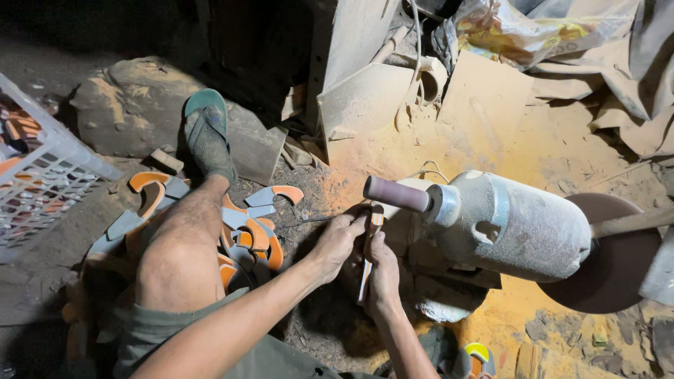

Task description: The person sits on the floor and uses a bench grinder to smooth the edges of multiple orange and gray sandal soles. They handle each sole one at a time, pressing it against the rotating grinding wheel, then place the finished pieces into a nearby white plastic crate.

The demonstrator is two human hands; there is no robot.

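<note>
— What are the hands doing?

— Both grip one thin curved strip (370, 245), orange and grey with a pale edge. The left hand (338, 242) pinches its far end, fingers closed around it just under the sanding drum (397, 194). The right hand (383, 277) clasps the strip lower down, nearer the body, thumb along its side.

— Where is the strip, then?

— Standing nearly on end between the two hands, its top close below the drum's left tip. Whether it touches the drum I cannot tell.

— And the drum?

— A dull pink cylinder sticking out to the left from a dusty grey motor (512, 224). Right of the motor sits a brown disc (614, 270).

— What lies around them?

— Orange dust (491, 133) covers the floor beyond and to the right of the motor. To the left, past the bare knee (175, 263), there is a heap of curved orange and grey pieces (249, 231). The foot wears a green sandal (206, 130), resting on a stone. At the far left edge stands a white plastic basket (49, 168) with more orange pieces showing through its mesh. A crumpled printed sack (533, 31) lies at the far right.
</note>
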